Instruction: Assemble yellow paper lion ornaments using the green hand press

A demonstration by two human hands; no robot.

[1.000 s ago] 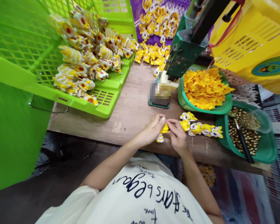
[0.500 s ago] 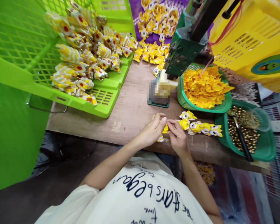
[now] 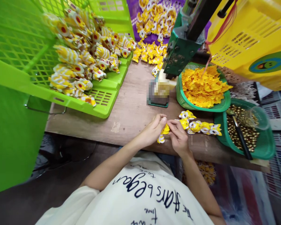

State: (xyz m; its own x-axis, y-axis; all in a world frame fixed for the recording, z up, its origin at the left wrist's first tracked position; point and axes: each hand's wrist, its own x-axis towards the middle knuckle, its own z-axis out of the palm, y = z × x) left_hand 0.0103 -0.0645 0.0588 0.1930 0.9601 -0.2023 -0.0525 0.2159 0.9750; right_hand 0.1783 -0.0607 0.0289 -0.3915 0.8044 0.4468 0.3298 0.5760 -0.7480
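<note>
Both my hands meet over the near edge of the wooden table. My left hand and my right hand pinch one small yellow and white toy figure between their fingertips. Its white lower end pokes out below my left thumb. A short row of similar yellow toy figures lies on the table just right of my right hand.
A green crate full of finished striped figures tips onto the table at left. A green press machine stands at the back. To the right are a green basket of yellow pieces, a green basket of brass parts, and a yellow crate.
</note>
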